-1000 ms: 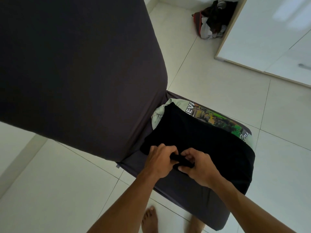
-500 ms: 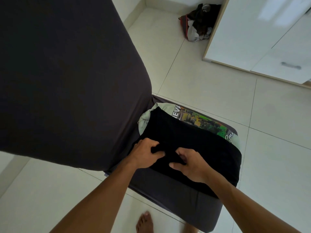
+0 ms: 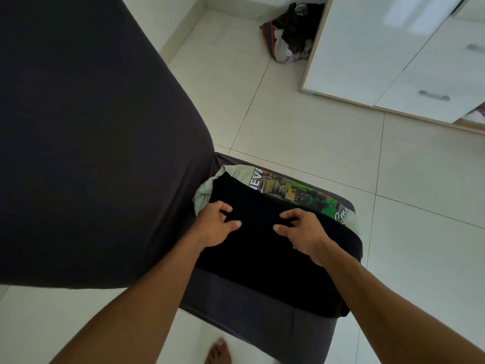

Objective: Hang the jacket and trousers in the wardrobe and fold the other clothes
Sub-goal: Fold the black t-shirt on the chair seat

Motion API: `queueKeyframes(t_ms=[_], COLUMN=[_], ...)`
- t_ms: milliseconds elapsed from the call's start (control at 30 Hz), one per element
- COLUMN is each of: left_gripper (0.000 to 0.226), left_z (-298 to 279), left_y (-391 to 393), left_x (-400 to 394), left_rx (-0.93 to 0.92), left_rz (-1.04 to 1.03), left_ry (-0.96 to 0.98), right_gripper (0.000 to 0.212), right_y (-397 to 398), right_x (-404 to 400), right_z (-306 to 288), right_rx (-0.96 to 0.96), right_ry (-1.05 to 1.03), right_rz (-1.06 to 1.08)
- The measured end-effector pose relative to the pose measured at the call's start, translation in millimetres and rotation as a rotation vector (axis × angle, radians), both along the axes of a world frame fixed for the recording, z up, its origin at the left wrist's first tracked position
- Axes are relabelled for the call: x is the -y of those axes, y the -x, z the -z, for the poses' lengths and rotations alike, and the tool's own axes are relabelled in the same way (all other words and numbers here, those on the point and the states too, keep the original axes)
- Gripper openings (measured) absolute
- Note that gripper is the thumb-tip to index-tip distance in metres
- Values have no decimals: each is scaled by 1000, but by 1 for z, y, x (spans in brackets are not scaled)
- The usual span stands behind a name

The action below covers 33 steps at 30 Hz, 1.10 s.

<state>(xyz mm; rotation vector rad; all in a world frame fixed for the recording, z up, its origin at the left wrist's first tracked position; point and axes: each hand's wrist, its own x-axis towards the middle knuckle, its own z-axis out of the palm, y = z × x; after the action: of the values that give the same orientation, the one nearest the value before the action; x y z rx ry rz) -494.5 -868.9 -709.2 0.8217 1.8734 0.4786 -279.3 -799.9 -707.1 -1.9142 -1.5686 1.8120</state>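
Both hands pinch the black garment: left hand [image 3: 216, 224], right hand [image 3: 301, 229], on the stool [image 3: 236, 308] atop a printed shirt [image 3: 294, 191]. Folding seems midway; the wardrobe [image 3: 393, 48] hanging is unverifiable.

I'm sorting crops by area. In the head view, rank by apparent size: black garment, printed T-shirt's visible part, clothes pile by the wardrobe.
1. black garment, clearly the largest.
2. printed T-shirt, mostly covered.
3. clothes pile, which looks smallest but lies farther from the camera, so its true size is unsure.
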Motion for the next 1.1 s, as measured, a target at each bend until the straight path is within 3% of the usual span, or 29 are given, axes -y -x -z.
queueKeyframes(t_ms=[67, 167, 300, 433, 500, 600, 667, 767, 1000, 1100], left_gripper=[22, 22, 29, 17, 17, 32, 33, 27, 15, 19], left_z=[1, 3, 6, -1, -2, 1, 1, 3, 8, 11], left_y=[-5, -4, -4, -6, -2, 10, 17, 20, 19, 18], left_x=[-5, -8, -9, -37, -59, -90, -102, -108, -110, -109], left_rx=[-109, -93, -322, -588, -676, -776, -788, -780, -595, -601], left_rz=[-98, -216, -17, -7, 97, 362, 465, 464, 255, 223], left_ry=[-100, -239, -51, -280, -301, -118, -5, 34, 22, 9], right_gripper=[24, 28, 35, 27, 28, 32, 30, 10, 22, 23], right_y=[-1, -3, -4, 4, 7, 13, 17, 17, 13, 15], right_x=[-5, -9, -9, -23, -34, -51, -60, -66, -65, -67], right_z=[5, 2, 5, 3, 3, 7, 13, 21, 26, 27], right_rx=[-41, -127, 156, 289, 324, 329, 335, 273, 227, 239], right_ry=[-36, -129, -332, -544, -569, -504, -416, -356, -359, -365], right_rz=[68, 121, -93, -217, -319, -451, -517, -449, -385, -373])
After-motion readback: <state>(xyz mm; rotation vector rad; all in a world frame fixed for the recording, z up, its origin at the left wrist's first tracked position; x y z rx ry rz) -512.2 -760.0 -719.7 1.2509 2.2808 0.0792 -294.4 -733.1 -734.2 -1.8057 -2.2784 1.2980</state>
